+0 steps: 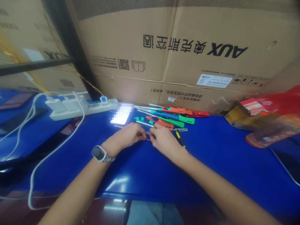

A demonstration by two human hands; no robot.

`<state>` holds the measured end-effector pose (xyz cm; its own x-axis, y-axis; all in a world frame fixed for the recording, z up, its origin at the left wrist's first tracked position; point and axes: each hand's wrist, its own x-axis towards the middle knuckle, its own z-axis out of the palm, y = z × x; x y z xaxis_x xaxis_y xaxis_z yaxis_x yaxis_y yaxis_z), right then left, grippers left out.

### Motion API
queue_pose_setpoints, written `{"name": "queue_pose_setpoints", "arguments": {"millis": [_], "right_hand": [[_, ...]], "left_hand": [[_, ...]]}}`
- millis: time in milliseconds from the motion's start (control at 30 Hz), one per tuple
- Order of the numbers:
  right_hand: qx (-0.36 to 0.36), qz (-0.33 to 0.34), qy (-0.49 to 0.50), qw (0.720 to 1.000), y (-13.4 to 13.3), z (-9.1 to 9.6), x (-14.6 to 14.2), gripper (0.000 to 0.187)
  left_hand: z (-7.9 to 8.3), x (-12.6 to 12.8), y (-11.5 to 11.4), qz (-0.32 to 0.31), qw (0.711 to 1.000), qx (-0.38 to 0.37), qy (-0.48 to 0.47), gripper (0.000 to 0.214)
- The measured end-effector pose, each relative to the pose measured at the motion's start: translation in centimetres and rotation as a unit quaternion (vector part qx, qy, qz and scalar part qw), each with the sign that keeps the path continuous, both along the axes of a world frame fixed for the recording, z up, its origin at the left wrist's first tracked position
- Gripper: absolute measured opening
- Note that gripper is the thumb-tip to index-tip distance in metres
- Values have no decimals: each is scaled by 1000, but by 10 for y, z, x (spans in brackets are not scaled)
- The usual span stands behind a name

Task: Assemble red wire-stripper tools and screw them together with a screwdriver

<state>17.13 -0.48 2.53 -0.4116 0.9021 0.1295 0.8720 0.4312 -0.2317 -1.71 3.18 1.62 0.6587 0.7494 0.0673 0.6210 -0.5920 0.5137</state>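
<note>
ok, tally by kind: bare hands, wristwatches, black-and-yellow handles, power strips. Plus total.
Hands: 2 (left hand, right hand)
Wristwatch: 1
Black-and-yellow handle: 1
Power strip: 1
Total: 5

Big cardboard box (131,86) at the back is standing upside down, so its black AUX logo (227,50) is flipped, with 奥克斯空调 printed next to it. Smaller flipped lines read 师傅您辛苦了! and 请在搬运时对我温柔些,谢谢您! There's a QR code (123,64) too, plus a white label (215,81) whose fine print I can't make out. Same goes for the tiny blue-edged sticker (171,99) below. Pale lettering on the reddish packet (273,134) at right is just blur tbh.
</note>
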Motion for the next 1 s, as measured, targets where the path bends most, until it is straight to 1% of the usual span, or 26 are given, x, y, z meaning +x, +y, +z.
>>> {"name": "queue_pose_setpoints", "arguments": {"millis": [100, 167, 367, 533, 733, 867, 1000], "right_hand": [[10, -14, -68, 998, -9, 5, -6, 21], [13, -21, -85, 996, -11, 6, -9, 21], [14, -27, -92, 995, -10, 8, -11, 22], [-4, -30, -80, 996, -7, 11, -8, 22], [-24, -15, -78, 997, -4, 18, -9, 23], [-14, -12, -98, 995, -5, 19, -11, 22], [7, -19, -109, 994, -8, 14, -10, 23]], "left_hand": [[0, 1, 0, 10, 1000, -9, 8, 12], [0, 1, 0, 15, 1000, -11, 15, 11], [1, 3, -2, 14, 1000, -10, 18, 14], [5, 6, -6, 24, 998, 30, 40, 16], [2, 4, -5, 30, 999, 21, 30, 18], [4, 6, -6, 34, 999, 10, 38, 18], [6, 7, -8, 28, 998, 23, 56, 17]]}}
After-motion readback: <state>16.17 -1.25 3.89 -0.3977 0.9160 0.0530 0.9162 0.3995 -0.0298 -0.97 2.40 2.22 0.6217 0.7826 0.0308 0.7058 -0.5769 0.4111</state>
